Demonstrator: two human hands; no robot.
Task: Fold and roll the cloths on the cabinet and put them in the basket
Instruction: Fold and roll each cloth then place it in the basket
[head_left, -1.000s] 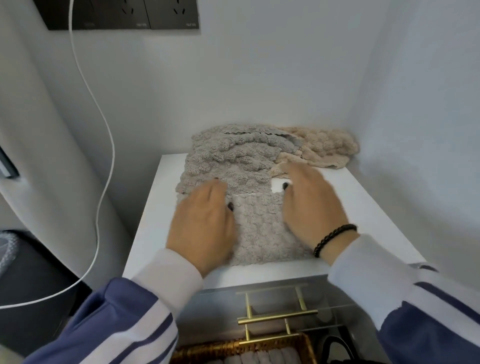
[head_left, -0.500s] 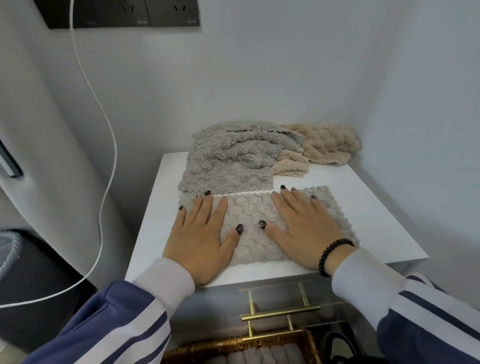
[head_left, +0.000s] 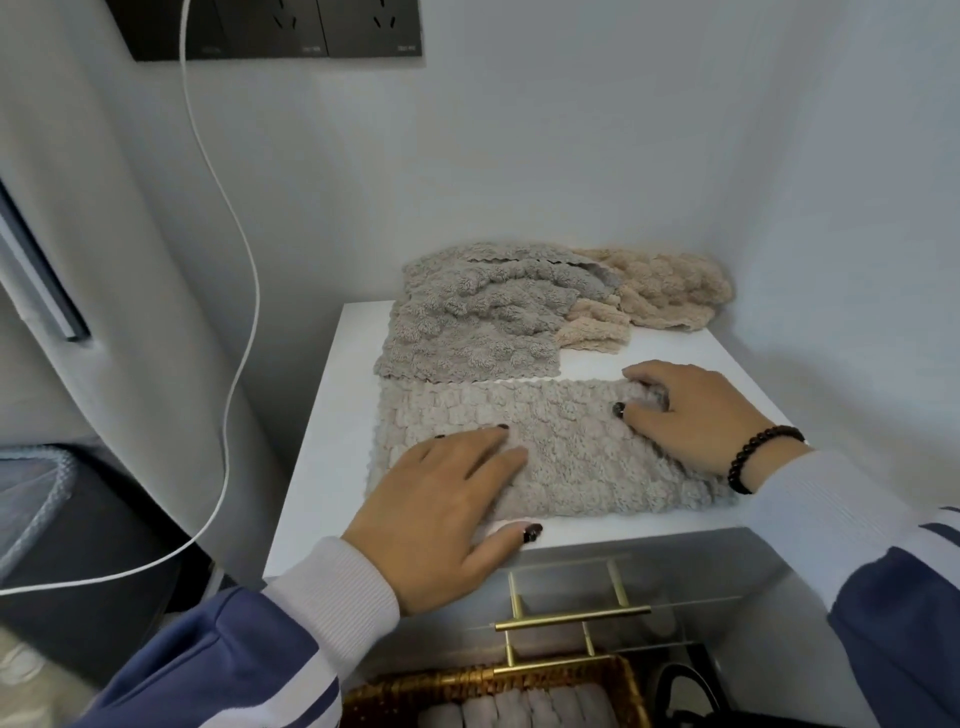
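Here the left hand (head_left: 441, 512) lies flat on the grey cloth (head_left: 550, 449) — the right hand (head_left: 691, 410) pinches its far-right corner.

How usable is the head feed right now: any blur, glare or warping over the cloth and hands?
Head view: light is soft and even, no glare; the folded grey cloth and both hands, left hand and right hand, are sharp; wide-angle warping bends the wall edges and white cable; the basket is cut off at the bottom edge.
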